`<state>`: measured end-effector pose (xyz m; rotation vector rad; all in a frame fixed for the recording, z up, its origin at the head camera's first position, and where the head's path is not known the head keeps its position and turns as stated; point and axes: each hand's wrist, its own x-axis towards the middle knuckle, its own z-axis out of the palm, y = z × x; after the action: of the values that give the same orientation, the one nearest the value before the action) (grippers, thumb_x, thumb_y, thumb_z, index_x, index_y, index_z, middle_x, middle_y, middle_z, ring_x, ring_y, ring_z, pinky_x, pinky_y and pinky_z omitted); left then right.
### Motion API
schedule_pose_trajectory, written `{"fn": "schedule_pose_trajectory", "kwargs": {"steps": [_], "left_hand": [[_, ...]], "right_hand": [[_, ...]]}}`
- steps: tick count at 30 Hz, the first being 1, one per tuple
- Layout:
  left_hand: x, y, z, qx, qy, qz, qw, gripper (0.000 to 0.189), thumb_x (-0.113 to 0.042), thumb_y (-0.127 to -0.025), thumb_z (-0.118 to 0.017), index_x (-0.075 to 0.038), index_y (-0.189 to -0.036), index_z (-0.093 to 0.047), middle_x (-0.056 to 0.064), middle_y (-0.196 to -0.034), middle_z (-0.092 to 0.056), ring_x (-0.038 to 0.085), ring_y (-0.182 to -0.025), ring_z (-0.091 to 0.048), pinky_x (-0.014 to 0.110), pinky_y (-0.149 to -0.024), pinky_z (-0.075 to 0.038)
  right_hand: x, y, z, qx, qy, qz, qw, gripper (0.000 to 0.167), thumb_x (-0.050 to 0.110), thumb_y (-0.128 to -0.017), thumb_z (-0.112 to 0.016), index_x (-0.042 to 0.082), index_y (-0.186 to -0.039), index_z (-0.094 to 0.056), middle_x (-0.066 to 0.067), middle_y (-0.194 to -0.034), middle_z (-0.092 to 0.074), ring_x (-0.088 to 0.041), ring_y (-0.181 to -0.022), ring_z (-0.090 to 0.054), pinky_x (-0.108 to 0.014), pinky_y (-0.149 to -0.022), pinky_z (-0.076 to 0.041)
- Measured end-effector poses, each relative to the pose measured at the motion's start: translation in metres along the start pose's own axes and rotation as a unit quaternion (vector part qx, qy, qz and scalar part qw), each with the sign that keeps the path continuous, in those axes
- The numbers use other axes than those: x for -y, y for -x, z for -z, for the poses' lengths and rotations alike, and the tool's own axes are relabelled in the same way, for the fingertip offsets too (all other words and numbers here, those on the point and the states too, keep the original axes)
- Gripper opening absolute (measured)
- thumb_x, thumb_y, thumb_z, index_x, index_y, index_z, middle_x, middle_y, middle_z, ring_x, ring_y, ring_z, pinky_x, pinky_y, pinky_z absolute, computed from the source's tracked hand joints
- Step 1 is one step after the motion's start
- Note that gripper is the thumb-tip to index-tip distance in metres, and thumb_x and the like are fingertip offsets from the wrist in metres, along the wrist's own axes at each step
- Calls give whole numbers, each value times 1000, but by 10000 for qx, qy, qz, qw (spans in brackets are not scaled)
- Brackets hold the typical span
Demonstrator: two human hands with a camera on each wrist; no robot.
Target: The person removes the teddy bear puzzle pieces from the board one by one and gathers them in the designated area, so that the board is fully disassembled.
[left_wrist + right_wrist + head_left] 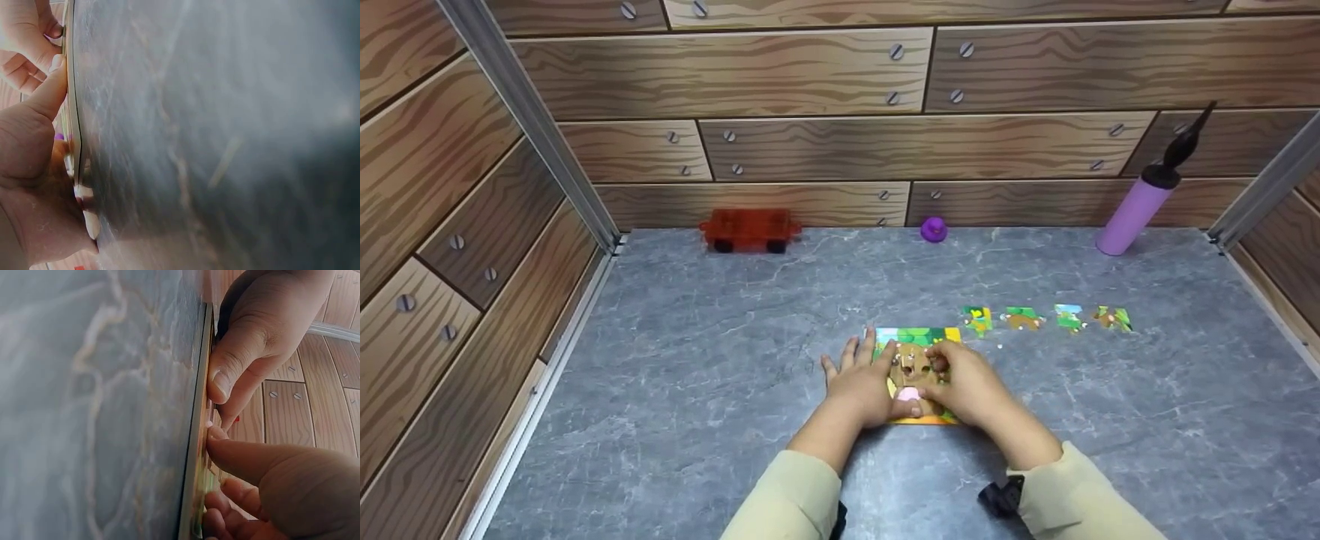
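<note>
A small jigsaw puzzle with a brown bear picture and a green and orange border lies on the grey table. My left hand rests on its left side, fingers spread and thumb pressing near the lower edge. Over the right part, my right hand has thumb and curled fingers around a puzzle piece that it mostly hides. In the right wrist view, the right thumb touches the puzzle's surface beside the left thumb. The left wrist view shows the left thumb on the board's edge.
Several loose puzzle pieces lie in a row right of the puzzle. Along the back wall stand a red toy wagon, a small purple object and a purple hand pump with a black nozzle. Wood-patterned panels enclose the table.
</note>
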<state>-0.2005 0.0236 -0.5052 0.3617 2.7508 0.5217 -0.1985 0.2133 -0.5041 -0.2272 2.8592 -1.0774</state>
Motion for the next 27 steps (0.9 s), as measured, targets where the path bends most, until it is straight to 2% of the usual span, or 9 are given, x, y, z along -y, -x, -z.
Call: {"fn": "schedule_pose_trajectory", "kwargs": {"steps": [4,9,17,27], "left_hand": [[0,0,0,23,35,50,10000,108,-72,-83,-76,-26,-169,-30,6,-179,-7,35,-163,-6,75,-123,-3],[0,0,-1,32,20,80,10000,107,-72,-83,-75,-27,-169,-30,6,-179,-6,35,-163,-6,75,-122,-3],[0,0,-1,7,63,27,10000,108,-72,-83,-76,-27,-169,-30,6,-179,-7,35,-163,-6,74,-123,-3],[1,1,-1,-46,108,-23,9999,109,-72,-83,-77,-26,-169,-30,8,-178,-9,36,-163,-7,75,-122,-3]], "right_hand": [[2,0,0,49,-187,81,9998,47,-5,-80,-84,-3,-123,-66,-3,-91,-67,-20,-84,-63,-45,-84,-56],[1,1,0,118,-210,159,9996,44,-12,-82,-75,-3,-125,-65,0,-86,-65,-16,-77,-60,-38,-76,-55],[-3,3,5,-50,-280,296,9992,41,-8,-87,-75,-4,-127,-64,-3,-88,-62,-15,-75,-58,-33,-70,-52],[-14,7,18,-255,-281,385,9985,40,-1,-89,-80,-4,-127,-66,-9,-98,-62,-19,-81,-55,-36,-73,-50]]}}
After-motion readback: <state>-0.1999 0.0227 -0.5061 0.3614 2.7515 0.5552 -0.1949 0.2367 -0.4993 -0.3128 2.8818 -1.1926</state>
